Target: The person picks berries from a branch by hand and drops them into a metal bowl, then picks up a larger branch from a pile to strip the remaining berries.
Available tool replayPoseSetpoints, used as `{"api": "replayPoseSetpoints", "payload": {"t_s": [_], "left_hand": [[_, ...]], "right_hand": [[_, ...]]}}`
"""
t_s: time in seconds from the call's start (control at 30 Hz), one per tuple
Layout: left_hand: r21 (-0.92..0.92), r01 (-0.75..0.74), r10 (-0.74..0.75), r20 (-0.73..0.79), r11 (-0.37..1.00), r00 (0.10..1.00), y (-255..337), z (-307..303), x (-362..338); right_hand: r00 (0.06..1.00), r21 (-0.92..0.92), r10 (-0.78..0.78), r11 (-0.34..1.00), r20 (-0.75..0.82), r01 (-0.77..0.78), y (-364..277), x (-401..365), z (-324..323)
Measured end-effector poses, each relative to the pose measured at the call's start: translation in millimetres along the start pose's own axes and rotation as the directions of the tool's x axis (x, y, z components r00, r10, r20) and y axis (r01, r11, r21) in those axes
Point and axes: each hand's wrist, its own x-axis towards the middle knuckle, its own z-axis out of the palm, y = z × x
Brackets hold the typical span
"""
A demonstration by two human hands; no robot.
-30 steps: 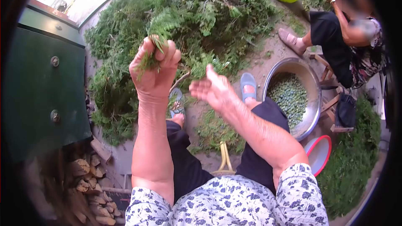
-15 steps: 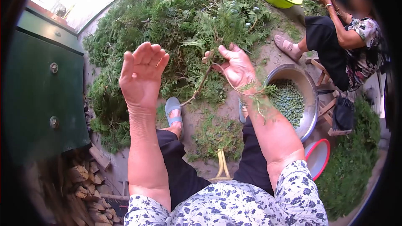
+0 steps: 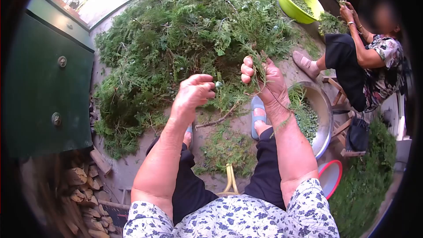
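Note:
My right hand (image 3: 274,81) is closed around a thin conifer branch (image 3: 263,68); its leafy sprays rise above the fingers and trail down along the wrist. My left hand (image 3: 193,93) has its fingers curled in, with a small blue-green conifer cone (image 3: 218,85) at the fingertips. Its thumb is mostly hidden. Beyond both hands spreads a big heap of cut conifer branches (image 3: 154,48). Beside my right forearm stands a metal basin (image 3: 326,125) holding many blue-green cones (image 3: 307,121), with a green sprig over its near edge.
A yellow-green tub (image 3: 285,6) with green bits stands at the far right, near a seated person (image 3: 359,57) handling a sprig. A red-rimmed bowl (image 3: 339,178) sits right of my knees. Green cabinet (image 3: 44,83) and split firewood (image 3: 77,177) are at left; a brown stick (image 3: 220,118) lies between my feet.
My left hand, earlier spread with palm up, has moved right and down and curled closed at a cone. The right hand has shifted right and down, holding the branch more upright.

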Motion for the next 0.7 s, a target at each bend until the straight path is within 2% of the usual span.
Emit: {"api": "replayPoseSetpoints", "payload": {"t_s": [0.03, 0.17, 0.3, 0.37, 0.43, 0.5, 0.53, 0.57, 0.63, 0.7], "left_hand": [[0.041, 0.000, -0.003, 0.062, 0.999, 0.998, -1, 3, -1], [-0.124, 0.133, -0.106, 0.204, 0.983, 0.973, 6, 13, -6], [-0.145, 0.061, -0.026, 0.237, 0.988, 0.971, 1, 15, 1], [-0.264, 0.084, -0.011, 0.268, 0.961, 0.963, 7, 18, -4], [-0.279, 0.058, 0.018, 0.261, 0.958, 0.965, 4, 16, 1], [-0.446, 0.029, 0.045, 0.155, 0.894, 0.987, 1, 19, 4], [-0.479, 0.018, 0.027, 0.086, 0.877, 0.996, 4, 21, 4], [-0.478, 0.018, 0.029, 0.091, 0.878, 0.995, 4, 21, 6], [-0.504, -0.026, 0.040, 0.018, 0.863, 0.999, 2, 17, 7], [-0.516, -0.045, 0.034, -0.031, 0.855, 0.999, 2, 16, 7]], "right_hand": [[1.000, 0.001, -0.009, 1.000, 0.013, 0.009, -1, 0, 1], [0.999, 0.005, -0.035, 0.999, 0.016, 0.035, -1, -1, 0], [1.000, 0.002, -0.028, 1.000, 0.005, 0.028, 0, -2, 1], [1.000, -0.011, -0.015, 1.000, -0.016, 0.015, 1, -3, 4], [0.999, -0.033, -0.037, 0.999, 0.003, 0.037, 0, -3, 5], [0.998, -0.037, -0.066, 0.997, -0.019, 0.065, 0, -2, 12], [0.999, 0.008, -0.049, 0.999, -0.014, 0.049, -1, -2, 16], [1.000, 0.055, -0.028, 0.998, -0.010, 0.028, -2, -3, 17], [0.995, 0.153, 0.054, 0.987, -0.081, -0.042, -3, -2, 15], [0.992, 0.169, 0.072, 0.981, 0.105, -0.089, -5, -1, 17]]}}
